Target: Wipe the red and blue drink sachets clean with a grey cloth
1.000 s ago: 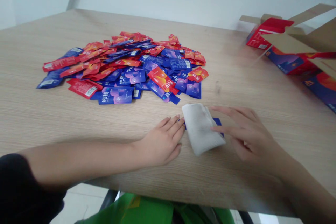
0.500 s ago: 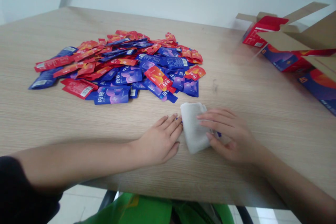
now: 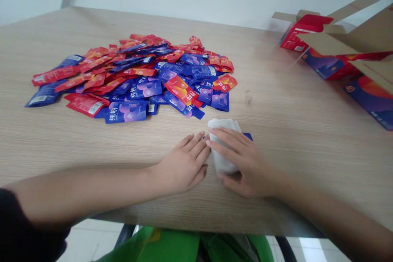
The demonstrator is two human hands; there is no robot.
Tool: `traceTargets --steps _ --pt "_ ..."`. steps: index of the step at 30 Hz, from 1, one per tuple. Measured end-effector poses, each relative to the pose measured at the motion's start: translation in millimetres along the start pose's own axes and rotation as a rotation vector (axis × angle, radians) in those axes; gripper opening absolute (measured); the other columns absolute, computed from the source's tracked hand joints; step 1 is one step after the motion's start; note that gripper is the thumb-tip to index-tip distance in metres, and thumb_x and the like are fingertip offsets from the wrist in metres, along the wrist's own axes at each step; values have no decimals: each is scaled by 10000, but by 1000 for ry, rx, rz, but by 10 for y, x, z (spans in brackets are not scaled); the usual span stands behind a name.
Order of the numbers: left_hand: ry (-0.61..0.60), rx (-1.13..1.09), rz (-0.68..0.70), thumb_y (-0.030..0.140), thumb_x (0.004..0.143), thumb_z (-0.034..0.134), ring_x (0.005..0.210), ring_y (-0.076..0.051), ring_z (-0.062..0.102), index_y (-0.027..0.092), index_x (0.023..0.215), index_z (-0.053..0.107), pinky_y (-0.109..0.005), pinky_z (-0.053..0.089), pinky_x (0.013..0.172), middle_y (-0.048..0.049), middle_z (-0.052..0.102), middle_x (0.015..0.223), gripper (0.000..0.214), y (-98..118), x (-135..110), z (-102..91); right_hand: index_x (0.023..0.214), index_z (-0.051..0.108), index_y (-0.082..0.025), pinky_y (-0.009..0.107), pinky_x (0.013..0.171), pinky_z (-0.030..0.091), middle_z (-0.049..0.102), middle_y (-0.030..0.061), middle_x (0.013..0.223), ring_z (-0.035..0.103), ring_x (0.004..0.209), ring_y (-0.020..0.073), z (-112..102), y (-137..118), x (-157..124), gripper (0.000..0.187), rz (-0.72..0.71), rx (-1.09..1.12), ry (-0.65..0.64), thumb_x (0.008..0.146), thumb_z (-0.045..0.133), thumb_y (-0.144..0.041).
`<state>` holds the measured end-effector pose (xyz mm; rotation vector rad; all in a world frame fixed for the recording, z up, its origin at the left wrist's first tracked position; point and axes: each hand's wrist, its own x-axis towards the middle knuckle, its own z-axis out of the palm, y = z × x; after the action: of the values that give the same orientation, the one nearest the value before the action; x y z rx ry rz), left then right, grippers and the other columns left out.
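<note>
1. On the bench (image 3: 294, 110), cloth (image 3: 222, 161) is covering most of a blue packet (image 3: 248, 136), near side of the pile (image 3: 141, 77).
2. Over the cloth, right hand (image 3: 247, 168) is resting, fingers curving, thumb apart; cannot tell if pinching.
3. Left hand (image 3: 183, 168) is lying flat, palm down, fingers slightly spread, tips sitting at the cloth's left edge.
4. Far right, boxes (image 3: 328, 66) are standing with flaps open.

Free tabletop (image 3: 294, 106) ahead-right of the right hand (image 3: 250, 166), then boxes (image 3: 327, 65); ahead of the left hand (image 3: 182, 166), a sachet heap (image 3: 139, 86).
</note>
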<state>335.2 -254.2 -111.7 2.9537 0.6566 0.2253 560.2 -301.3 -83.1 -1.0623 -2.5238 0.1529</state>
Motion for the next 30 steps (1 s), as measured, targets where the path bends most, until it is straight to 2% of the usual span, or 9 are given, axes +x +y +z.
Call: traceTargets --steps 2,5,8,12,16,20,24,27,30 --pt "-5 1 -2 298 915 460 1386 -373 387 13 1349 480 -502 355 1124 -242 484 1426 520 -1 -1 5 1427 425 -58 532 1147 305 346 212 1524 241 1447 316 56 -9 -7 751 66 -43 -62 803 630 -421" --pt "-4 6 0 311 921 450 1395 -368 375 10 1355 475 -500 346 1130 -244 464 1444 529 -1 1 8 1457 377 -25 540 1168 257 259 224 1564 191 1461 340 126 -27 -35 890 128 -113 -125 765 648 -513" --pt "-10 7 1 319 926 441 1400 -365 366 13 1370 464 -495 338 1135 -235 442 1466 541 -1 6 6 1491 318 -23 525 1161 284 220 221 1580 204 1457 350 166 -44 -67 891 184 -137 -148 770 633 -442" --pt "-36 8 -7 321 925 448 1406 -355 359 28 1394 447 -490 329 1141 -220 397 1504 553 -3 13 -5 1462 353 4 503 1141 342 322 235 1534 310 1415 349 174 -18 -106 823 182 -144 -105 711 591 -236" --pt "-45 4 -11 318 925 451 1408 -352 359 36 1387 457 -496 326 1142 -215 393 1508 541 -2 13 -18 1395 423 30 469 1121 390 393 241 1490 365 1390 313 148 58 -145 760 144 -116 -74 652 514 -105" --pt "-46 3 -9 311 923 452 1403 -357 366 29 1380 462 -496 331 1139 -224 404 1498 537 -1 10 -20 1391 435 1 477 1134 369 419 217 1480 354 1398 291 121 80 -157 737 129 -84 -112 662 492 -84" --pt "-25 9 -10 311 920 468 1395 -358 380 21 1363 473 -493 338 1136 -241 436 1469 529 1 14 -9 1452 396 -60 525 1135 331 316 217 1541 267 1435 326 126 52 -123 775 134 -118 -152 690 530 -108" --pt "-23 18 -10 306 918 472 1388 -366 388 11 1336 499 -495 351 1128 -252 461 1445 512 4 22 -2 1464 405 -120 536 1146 296 258 182 1576 210 1456 325 142 30 -98 772 114 -119 -177 705 546 -122" --pt "-30 29 -9 313 925 457 1392 -366 380 4 1365 475 -496 350 1131 -247 439 1465 539 8 23 1 1455 426 -107 527 1152 293 266 174 1577 241 1445 334 166 -15 -101 763 160 -157 -192 702 547 -112"
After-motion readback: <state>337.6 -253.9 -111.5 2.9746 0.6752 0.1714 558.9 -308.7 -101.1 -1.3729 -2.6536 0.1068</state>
